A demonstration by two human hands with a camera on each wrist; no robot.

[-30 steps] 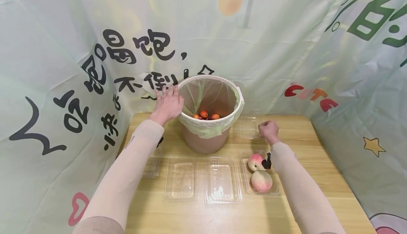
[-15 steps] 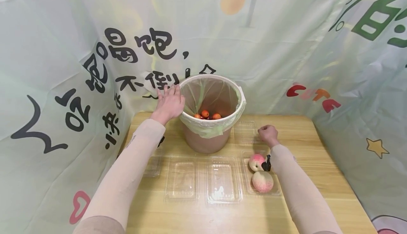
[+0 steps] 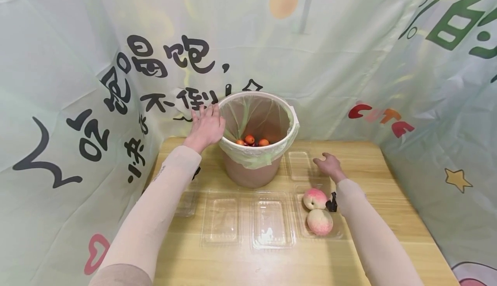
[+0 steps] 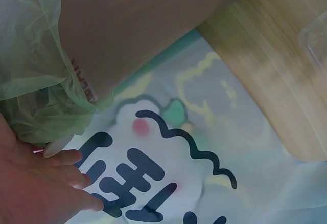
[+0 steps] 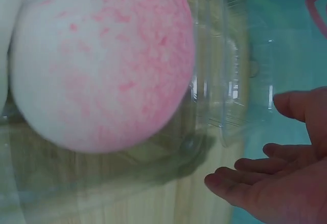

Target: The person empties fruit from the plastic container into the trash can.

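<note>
While the left hand rests flat w/ straight fingers on the bin rim, holding nothing, small fruit sits inside; right hand, loose and empty, hovers by an empty tray, w/ two peaches left on the desk.

staged recording booth: printed banner backdrop around wooden table

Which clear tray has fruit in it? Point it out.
The clear tray at the right end of the front row, beside the right hand's forearm: it holds two peaches. The other trays lie empty.
</note>
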